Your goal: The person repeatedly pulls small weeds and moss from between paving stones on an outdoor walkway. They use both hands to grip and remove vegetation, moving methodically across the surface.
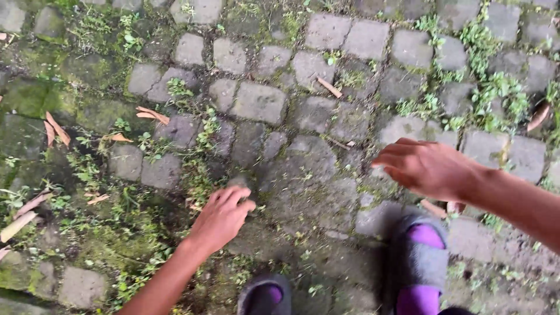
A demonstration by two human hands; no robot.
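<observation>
Left hand (pixel 221 217) pinches together on weeds (pixel 198 185) between the cobbles (pixel 259 102) (likely mid-pull); right hand (pixel 429 168) hovers apart, empty, beyond the slipper (pixel 417 265).

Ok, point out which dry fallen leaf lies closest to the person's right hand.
The pale brown dry leaf on the stone just under the right hand, beside the grey sandal. The other dry leaves lie farther off, along the top and left.

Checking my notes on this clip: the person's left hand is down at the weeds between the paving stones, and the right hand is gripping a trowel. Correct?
Not quite. The head view shows the right hand holding nothing, fingers loosely curled above the paving stones. The left hand is indeed down at the weeds.
</observation>
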